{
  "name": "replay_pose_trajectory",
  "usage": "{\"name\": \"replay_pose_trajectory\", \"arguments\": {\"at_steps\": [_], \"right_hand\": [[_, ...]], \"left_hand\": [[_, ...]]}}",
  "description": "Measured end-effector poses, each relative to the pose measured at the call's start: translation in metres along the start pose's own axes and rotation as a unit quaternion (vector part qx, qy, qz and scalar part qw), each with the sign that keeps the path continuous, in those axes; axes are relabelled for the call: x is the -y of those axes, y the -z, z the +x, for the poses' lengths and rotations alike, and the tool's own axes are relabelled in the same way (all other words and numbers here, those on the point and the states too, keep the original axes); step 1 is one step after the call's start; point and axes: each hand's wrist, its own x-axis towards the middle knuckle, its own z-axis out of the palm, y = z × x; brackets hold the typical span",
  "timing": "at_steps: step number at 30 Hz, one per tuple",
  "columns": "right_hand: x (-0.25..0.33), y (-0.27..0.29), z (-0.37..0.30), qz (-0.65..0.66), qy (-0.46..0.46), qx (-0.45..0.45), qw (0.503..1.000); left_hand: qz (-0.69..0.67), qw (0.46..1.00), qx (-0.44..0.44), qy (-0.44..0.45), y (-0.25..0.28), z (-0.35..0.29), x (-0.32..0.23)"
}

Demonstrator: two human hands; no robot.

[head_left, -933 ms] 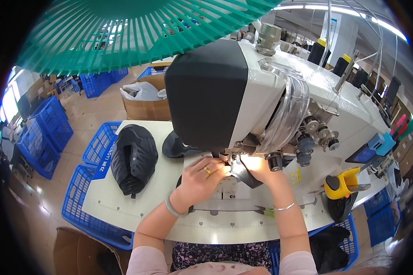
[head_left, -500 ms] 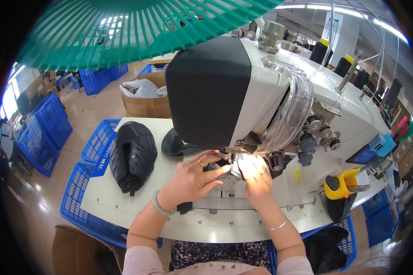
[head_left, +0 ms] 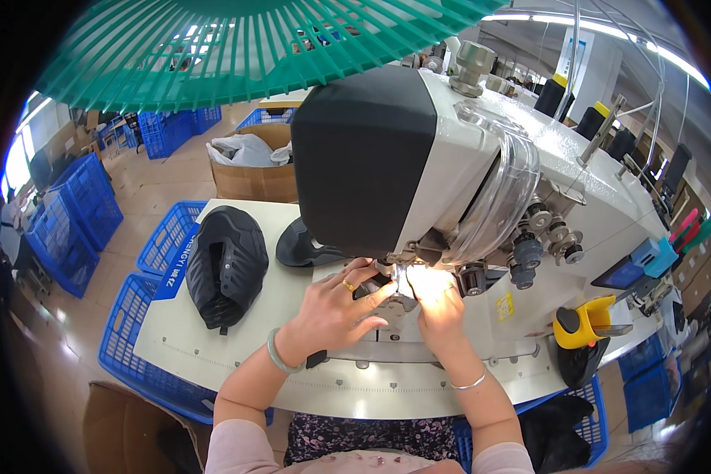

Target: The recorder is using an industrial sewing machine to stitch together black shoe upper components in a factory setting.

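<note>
My left hand (head_left: 332, 313) lies to the left of the needle of a sewing machine (head_left: 462, 170). Its fingers are stretched and apart, the index fingertip close to the brightly lit needle area, the thumb standing off. On the other side, my right hand (head_left: 441, 306) has its fingers pressed together and pointing into the glare. What lies under those fingertips is washed out by the lamp and I cannot make it out. Behind my left hand, a black shoe upper (head_left: 304, 243) is partly hidden by the machine head. Another black shoe upper (head_left: 225, 268) rests on the left of the white table (head_left: 292, 395).
A green fan guard (head_left: 245, 71) hangs over the far left. Blue crates (head_left: 126, 347) line the table's left side. Yellow-handled snips (head_left: 584, 320) stand at the right, near a blue holder (head_left: 636, 265). Thread cones (head_left: 588, 120) rise behind the machine. A cardboard box (head_left: 253, 182) sits beyond the table.
Both hands stay beside the needle, with only slight shifts of the fingers. The whole view has moved a little. Less of the dark scrap below my left wrist shows now.
</note>
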Motion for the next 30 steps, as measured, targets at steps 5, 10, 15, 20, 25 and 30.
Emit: {"name": "replay_pose_trajectory", "arguments": {"at_steps": [5, 10, 15, 20, 25, 30], "right_hand": [[-0.004, -0.003, 0.001, 0.015, -0.018, 0.011, 1.000], [-0.012, 0.001, -0.003, 0.015, -0.050, 0.064, 0.997], [-0.013, 0.004, -0.005, 0.046, -0.098, 0.116, 0.987], [-0.022, 0.000, -0.013, 0.007, -0.081, 0.098, 0.992], [-0.049, -0.022, -0.022, -0.077, -0.199, 0.128, 0.969], [-0.039, -0.008, -0.014, -0.152, -0.270, 0.267, 0.913]], "left_hand": [[-0.017, 0.999, -0.030, 0.000, -0.003, 0.000, 0.004], [-0.062, 0.996, -0.057, 0.017, -0.006, 0.000, 0.007], [-0.150, 0.980, -0.123, 0.053, -0.017, -0.003, 0.016], [-0.358, 0.872, -0.156, 0.297, -0.034, 0.007, 0.038], [-0.262, 0.914, -0.084, 0.298, -0.072, 0.031, 0.046], [-0.244, 0.874, -0.342, 0.243, -0.039, 0.049, 0.075]]}}
